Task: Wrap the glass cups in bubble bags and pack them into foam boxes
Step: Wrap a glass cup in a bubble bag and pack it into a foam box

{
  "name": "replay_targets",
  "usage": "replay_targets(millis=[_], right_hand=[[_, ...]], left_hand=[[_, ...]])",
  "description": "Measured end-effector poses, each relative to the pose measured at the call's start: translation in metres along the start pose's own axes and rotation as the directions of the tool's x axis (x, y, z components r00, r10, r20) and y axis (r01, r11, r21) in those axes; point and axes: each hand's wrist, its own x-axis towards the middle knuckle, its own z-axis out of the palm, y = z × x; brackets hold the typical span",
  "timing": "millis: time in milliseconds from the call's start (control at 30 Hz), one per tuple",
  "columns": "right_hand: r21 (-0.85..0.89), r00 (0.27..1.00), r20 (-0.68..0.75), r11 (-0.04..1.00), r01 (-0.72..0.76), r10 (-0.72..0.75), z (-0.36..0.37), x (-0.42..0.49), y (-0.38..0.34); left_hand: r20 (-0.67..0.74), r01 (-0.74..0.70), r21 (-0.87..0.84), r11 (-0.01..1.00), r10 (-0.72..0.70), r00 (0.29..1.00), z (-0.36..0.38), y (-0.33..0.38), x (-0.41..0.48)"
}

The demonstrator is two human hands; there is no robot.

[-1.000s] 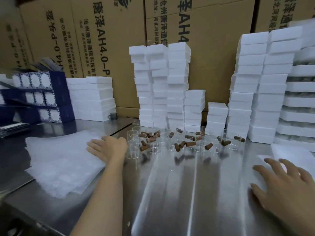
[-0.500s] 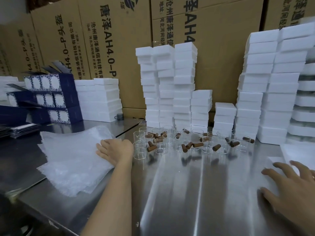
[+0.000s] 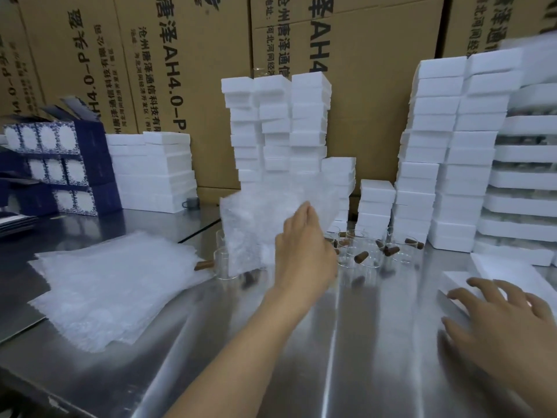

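My left hand [image 3: 304,248] holds one bubble bag [image 3: 259,224] up in the air above the glass cups, its fingers pinching the bag's right side. A pile of bubble bags [image 3: 117,285] lies on the steel table at the left. Several clear glass cups with brown wooden handles [image 3: 370,251] stand in a cluster at the middle of the table, partly hidden by the raised bag. My right hand [image 3: 506,324] rests with spread fingers on a white foam box [image 3: 458,282] at the right edge.
Tall stacks of white foam boxes [image 3: 280,125] stand behind the cups and at the right [image 3: 452,152]. Blue patterned cartons [image 3: 57,167] sit at the far left. Brown cardboard boxes [image 3: 187,70] form the back wall. The steel table [image 3: 301,357] reflects light in front.
My left hand has lifted one bubble bag off the pile and carried it up and to the right, over the cups. My right hand stays on the foam box.
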Motion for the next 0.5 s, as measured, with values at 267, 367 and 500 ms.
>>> replay_targets(millis=[267,367,500], right_hand=[[-0.012,0.999,0.042,1.0,-0.005,0.005,-0.028,-0.007,-0.002],[-0.006,0.998,0.058,1.0,0.009,-0.008,-0.031,-0.006,0.004],[-0.017,0.999,0.034,1.0,0.016,-0.016,-0.031,-0.007,0.011]], left_hand=[[0.677,-0.321,0.151,0.935,0.139,0.723,0.04,0.042,-0.055],[0.59,-0.327,0.042,0.944,0.241,0.77,0.046,0.04,-0.052],[0.446,-0.326,0.011,0.945,0.288,0.848,0.06,0.024,-0.038]])
